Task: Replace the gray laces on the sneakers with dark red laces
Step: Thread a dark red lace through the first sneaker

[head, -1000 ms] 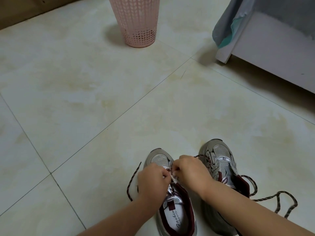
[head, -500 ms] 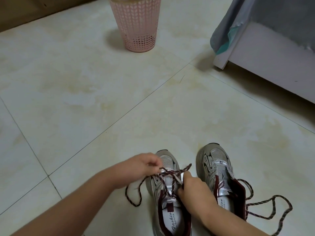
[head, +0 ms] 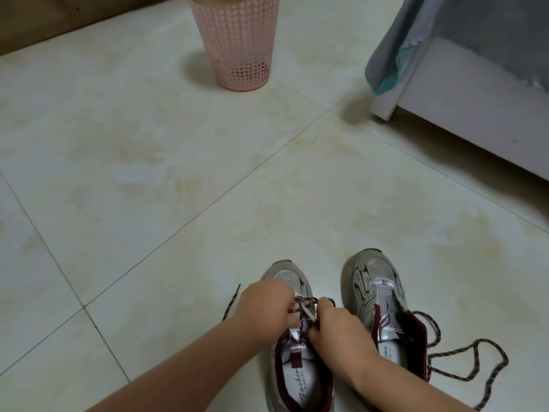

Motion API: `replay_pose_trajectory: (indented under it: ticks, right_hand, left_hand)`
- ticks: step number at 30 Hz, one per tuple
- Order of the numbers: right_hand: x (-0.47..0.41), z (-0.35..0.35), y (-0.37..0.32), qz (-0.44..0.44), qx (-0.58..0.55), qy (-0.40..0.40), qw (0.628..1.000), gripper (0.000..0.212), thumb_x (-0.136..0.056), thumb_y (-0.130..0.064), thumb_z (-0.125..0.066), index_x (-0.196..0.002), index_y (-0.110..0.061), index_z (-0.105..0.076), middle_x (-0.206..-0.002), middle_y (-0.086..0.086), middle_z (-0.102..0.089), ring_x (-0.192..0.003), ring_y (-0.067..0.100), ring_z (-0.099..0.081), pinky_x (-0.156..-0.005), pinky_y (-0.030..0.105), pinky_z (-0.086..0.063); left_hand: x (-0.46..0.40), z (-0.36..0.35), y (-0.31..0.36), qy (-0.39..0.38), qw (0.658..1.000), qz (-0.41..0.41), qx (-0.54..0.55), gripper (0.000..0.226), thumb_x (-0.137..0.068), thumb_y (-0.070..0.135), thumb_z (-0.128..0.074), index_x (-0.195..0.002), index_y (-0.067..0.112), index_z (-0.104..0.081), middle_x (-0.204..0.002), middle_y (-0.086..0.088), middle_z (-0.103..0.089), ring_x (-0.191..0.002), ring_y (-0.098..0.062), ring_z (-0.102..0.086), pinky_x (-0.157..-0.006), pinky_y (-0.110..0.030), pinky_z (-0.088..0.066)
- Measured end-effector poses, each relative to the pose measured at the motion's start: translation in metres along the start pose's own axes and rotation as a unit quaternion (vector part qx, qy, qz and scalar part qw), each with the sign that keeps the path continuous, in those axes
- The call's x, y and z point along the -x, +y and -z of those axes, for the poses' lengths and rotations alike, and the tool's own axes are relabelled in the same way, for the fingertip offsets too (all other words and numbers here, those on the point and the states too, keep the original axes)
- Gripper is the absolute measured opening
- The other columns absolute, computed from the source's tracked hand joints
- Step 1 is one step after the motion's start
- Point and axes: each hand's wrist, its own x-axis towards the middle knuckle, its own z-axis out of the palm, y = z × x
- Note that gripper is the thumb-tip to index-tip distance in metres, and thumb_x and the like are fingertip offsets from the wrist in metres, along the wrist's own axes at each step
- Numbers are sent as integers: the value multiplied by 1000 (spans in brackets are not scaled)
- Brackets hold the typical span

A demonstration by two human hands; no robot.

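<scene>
Standing side by side on the pale tiled floor (head: 178, 179), toes pointing away from the camera, are two gray sneakers with dark red lining. Both hands work over the left sneaker (head: 297, 367), which sits low in the middle of the view. The left hand (head: 264, 307) is curled, its fingertips closed on the dark red lace (head: 300, 310) where it crosses the upper eyelets; the thumb and forefinger seem to pinch the cord, though the knuckles hide the exact hold. The right hand (head: 338, 328) is curled too, fingers drawn together and gripping the same lace on the other side of the tongue, just beside the left hand. A loose end of that lace (head: 231, 303) trails out on the floor to the left of the left wrist. The right sneaker (head: 374, 295) stands just beside the first one, partly behind the right forearm; its own speckled dark red lace (head: 475, 361) spills out of the collar and lies in loose loops on the tiles to the right. Farther off, near the top of the view, a pink perforated basket (head: 240, 46) stands upright on the floor, well apart from the shoes. At the upper right is a white furniture panel (head: 463, 93) with gray cloth (head: 395, 37) draped over its corner.
</scene>
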Motion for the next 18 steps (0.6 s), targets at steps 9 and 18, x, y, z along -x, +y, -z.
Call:
replay_pose_trajectory:
  ticks: [9,18]
  right_hand:
    - [-2,-2,5,-30,-33,-5,999,13,-91,-26,-43,-93,-17,-34,-110,11,-61,-104,32,-57,-73,34,-39]
    - [-3,-3,6,-23,-33,4,999,22,-90,-29,-44,-105,-13,-43,-111,11,-61,-105,33,-56,-77,34,-41]
  left_hand:
    - [6,35,-34,-19,837,15,547,20,-78,3,-65,-62,11,-55,-60,6,-56,-57,-1,-49,-57,-13,-38]
    - [3,15,-13,15,948,50,313,14,-93,23,-48,-83,14,-47,-70,1,-54,-58,-12,-45,-55,-22,-35]
